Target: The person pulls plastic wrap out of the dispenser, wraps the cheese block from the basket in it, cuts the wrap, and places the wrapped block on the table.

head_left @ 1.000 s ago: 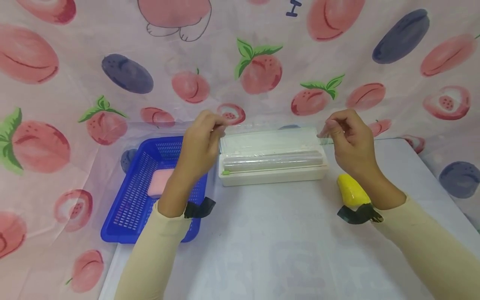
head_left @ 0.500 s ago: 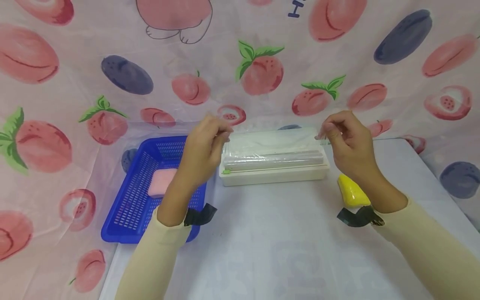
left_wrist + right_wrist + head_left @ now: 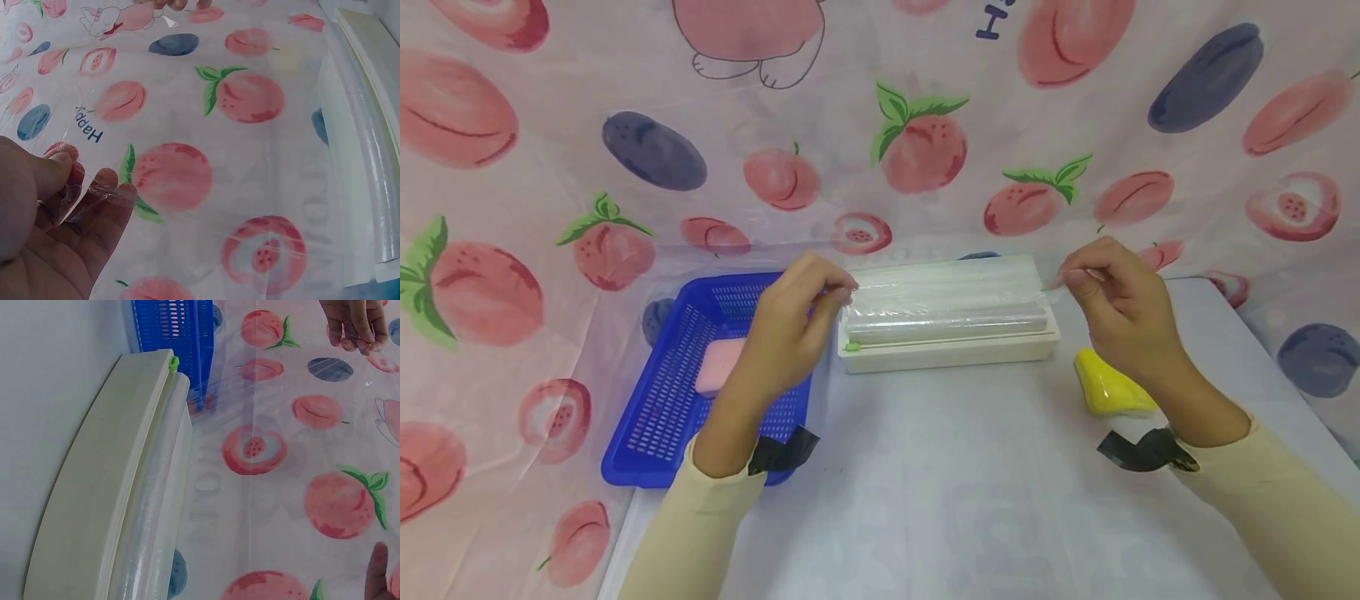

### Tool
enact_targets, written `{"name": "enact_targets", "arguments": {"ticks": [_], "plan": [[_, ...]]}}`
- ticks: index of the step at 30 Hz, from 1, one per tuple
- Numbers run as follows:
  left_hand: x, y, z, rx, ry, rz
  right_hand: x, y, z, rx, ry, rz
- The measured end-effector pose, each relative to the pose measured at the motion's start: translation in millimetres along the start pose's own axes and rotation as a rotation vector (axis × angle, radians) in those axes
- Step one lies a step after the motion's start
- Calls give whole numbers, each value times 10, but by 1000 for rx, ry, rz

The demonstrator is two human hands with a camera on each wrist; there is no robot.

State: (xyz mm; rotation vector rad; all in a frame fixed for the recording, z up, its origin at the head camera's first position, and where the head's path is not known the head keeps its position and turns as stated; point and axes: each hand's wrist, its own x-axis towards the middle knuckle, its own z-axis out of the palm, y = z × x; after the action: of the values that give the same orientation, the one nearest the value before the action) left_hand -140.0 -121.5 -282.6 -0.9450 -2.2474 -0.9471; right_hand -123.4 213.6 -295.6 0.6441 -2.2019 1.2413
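A white cling film dispenser [image 3: 951, 358] lies on the table with its lid [image 3: 985, 273] raised at the back. Inside sits a roll of cling film [image 3: 947, 323], and a green slider [image 3: 852, 346] shows at the front left. My left hand [image 3: 786, 325] pinches one side of a clear film sheet beyond the box; the left wrist view shows crinkled film [image 3: 112, 195] between thumb and fingers. At the opposite side, my right hand [image 3: 1123, 308] pinches the film with thumb and forefinger. In the right wrist view only one right fingertip [image 3: 377, 569] shows.
Left of the dispenser stands a blue perforated basket [image 3: 643, 458] with a pink block [image 3: 718, 367] in it, partly behind my left forearm. A shiny yellow object [image 3: 1108, 385] lies under my right wrist. A fruit-print cloth [image 3: 925, 50] hangs behind the table.
Both hands have come down and nearer to me. The right hand has also shifted right, uncovering more of the yellow object, and the held film has lowered with them.
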Motion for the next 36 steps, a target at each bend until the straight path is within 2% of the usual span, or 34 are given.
{"name": "enact_targets", "arguments": {"ticks": [5, 13, 19, 24, 28, 36], "plan": [[-24, 13, 16, -14, -46, -9, -26, -21, 17, 4, -30, 3], [-50, -5, 20, 4, -44, -11, -74, 201, 28, -47, -30, 42], [-93, -26, 53, 14, -69, -25, -113, 248, 64, -55, -35, 51], [-96, 16, 16, 8, -4, -9, -136, 164, 50, -105, 17, 53], [-89, 77, -37, -7, 40, 17, -143, 15, 21, -86, 52, 35], [-128, 248, -100, -55, 40, 61, -192, -224, -20, 19, 76, -96]]}}
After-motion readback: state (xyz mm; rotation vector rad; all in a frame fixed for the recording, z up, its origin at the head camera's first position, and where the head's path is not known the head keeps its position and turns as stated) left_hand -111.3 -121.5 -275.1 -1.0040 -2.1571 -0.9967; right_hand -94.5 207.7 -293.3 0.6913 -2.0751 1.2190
